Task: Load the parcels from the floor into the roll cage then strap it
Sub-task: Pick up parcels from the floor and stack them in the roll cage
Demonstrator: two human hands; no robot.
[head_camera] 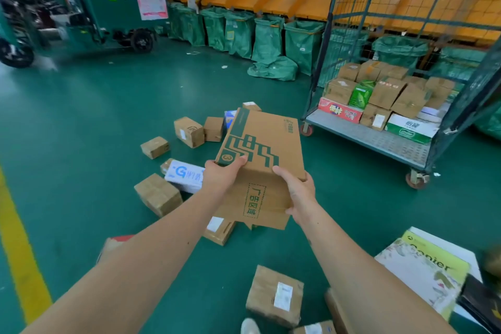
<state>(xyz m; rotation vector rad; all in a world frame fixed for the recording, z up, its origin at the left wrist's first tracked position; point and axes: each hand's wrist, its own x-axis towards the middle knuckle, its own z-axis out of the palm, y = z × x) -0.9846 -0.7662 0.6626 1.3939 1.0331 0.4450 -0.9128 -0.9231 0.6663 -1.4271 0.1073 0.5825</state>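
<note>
I hold a brown cardboard parcel with green print (267, 141) up in front of me, above the floor. My left hand (221, 175) grips its near left corner, thumb on top. My right hand (296, 194) grips its near right edge. The roll cage (363, 138) stands to the right, its platform stacked with several boxes at the back. Several small brown parcels lie scattered on the green floor, among them one (158, 194) to the left, one (275, 295) near my feet, and a white box with blue print (184, 175).
Green mail sacks (267, 38) hang along an orange chute wall at the back. A green delivery tricycle (108, 3) stands at the back left. A white and yellow copier-paper box (425, 268) lies at the right. A yellow line (19, 247) runs along the floor on the left.
</note>
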